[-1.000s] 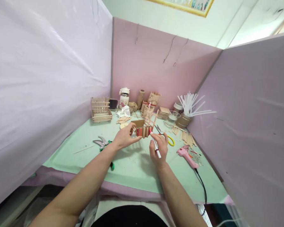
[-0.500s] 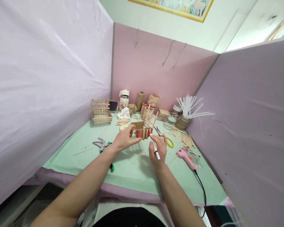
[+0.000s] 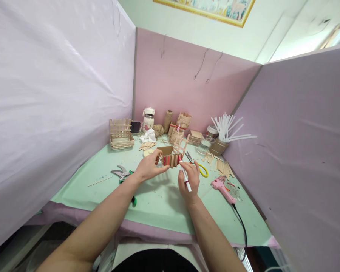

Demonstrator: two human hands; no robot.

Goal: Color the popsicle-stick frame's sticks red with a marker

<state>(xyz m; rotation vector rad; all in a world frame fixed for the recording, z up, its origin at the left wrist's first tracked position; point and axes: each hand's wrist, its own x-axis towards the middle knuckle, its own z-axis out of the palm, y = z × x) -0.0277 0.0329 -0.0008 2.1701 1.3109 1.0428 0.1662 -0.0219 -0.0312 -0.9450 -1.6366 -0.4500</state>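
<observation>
A small cardboard box faced with wooden sticks, some coloured red, is held above the table in my left hand. The thumb lies along the box's lower edge and the fingers grip its left side. My right hand is closed round a white marker, whose red end meets the right side of the box's front. Just behind the box stands a little ladder-like frame of sticks. Scissors with a yellow handle lie right behind my right hand, partly hidden by it.
Green-handled pruning shears and a thin skewer lie at left. A pink hot glue gun with a black cord rests at right. Behind are a stick crate, a white bottle, a water bowl and white glue sticks.
Hardly anything differs. Both hands, the box and the marker stay in almost the same place, with the marker's end still at the box's right side.
</observation>
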